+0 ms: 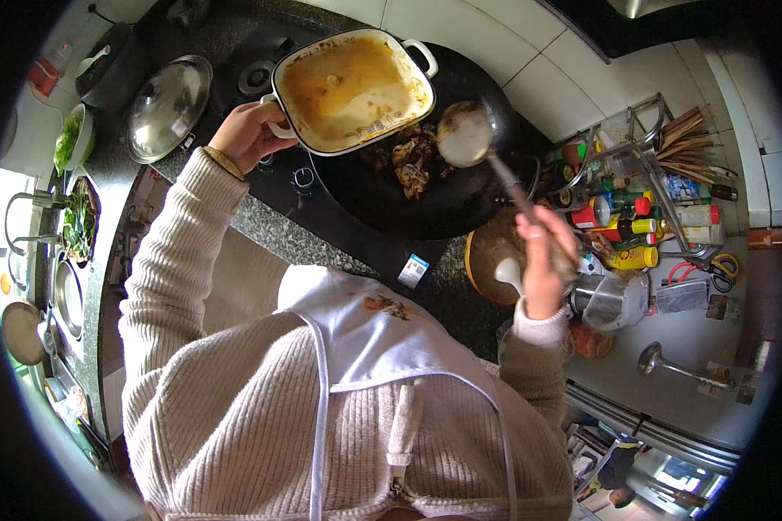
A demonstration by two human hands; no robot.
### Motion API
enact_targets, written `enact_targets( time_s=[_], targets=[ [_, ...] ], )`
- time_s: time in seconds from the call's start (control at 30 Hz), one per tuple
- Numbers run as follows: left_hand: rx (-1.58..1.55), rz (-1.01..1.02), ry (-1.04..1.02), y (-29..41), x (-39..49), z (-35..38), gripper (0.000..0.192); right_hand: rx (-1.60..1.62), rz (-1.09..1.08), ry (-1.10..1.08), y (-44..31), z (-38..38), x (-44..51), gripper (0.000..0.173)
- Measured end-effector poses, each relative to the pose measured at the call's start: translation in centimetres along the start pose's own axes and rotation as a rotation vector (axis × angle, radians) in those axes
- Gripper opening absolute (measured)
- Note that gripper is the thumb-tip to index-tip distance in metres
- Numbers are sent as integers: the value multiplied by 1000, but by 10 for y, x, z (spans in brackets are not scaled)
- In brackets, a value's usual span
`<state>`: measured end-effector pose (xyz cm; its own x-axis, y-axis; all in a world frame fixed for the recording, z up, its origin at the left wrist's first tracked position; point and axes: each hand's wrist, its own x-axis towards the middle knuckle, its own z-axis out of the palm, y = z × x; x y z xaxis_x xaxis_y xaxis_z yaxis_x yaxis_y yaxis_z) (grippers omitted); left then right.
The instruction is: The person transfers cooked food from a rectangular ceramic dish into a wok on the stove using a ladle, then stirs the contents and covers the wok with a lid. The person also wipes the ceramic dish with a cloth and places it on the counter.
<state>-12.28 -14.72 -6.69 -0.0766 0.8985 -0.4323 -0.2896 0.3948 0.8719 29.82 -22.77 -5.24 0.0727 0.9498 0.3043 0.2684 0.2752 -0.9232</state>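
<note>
My left hand [253, 133] grips one handle of a white rectangular baking dish [348, 91], held tilted over the wok. Brown sauce residue coats the dish inside. In my right hand [542, 260] is the handle of a metal cooking ladle [466, 137], blurred, its bowl above the wok beside the dish. The black wok [378, 202] sits on the stove and holds dark browned pieces of food [410, 163]. Part of that food is hidden behind the dish. Below my right hand, a white spoon [509, 272] rests in a round yellow-rimmed container [479, 260].
A domed metal lid [169, 107] lies left of the stove, near a stove knob [304, 176]. Sauce bottles [625, 228], a metal rack [655, 169] and scissors [723, 270] crowd the right side. Leafy greens [78, 221] are by the sink at far left. Another person [619, 469] appears lower right.
</note>
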Motion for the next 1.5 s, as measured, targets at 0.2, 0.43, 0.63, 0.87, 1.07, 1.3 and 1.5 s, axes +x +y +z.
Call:
enact_targets(
  time_s=[0.2, 0.43, 0.63, 0.87, 1.07, 1.3, 1.5],
  targets=[
    [-45, -45, -16, -15, 3, 15, 16, -85, -326, 8, -37, -28, 9, 31],
    [-60, -52, -95, -23, -1, 34, 14, -652, -957, -540, -45, 19, 23, 37],
    [-40, -73, -116, -22, -8, 48, 17, -671, -1006, -522, -29, 51, 30, 28],
    [-20, -88, -117, -21, -10, 57, 19, -682, -1010, -522, -32, 49, 19, 27],
    [-23, -75, -133, -24, -9, 58, 18, -672, -978, -490, -30, 49, 17, 27],
    [-19, -82, -145, -26, -11, 55, 18, -631, -1001, -512, -27, 50, 10, 27],
    [-40, -94, -211, -25, -9, 55, 20, -650, -1087, -526, -31, 52, 9, 19]
  ],
)
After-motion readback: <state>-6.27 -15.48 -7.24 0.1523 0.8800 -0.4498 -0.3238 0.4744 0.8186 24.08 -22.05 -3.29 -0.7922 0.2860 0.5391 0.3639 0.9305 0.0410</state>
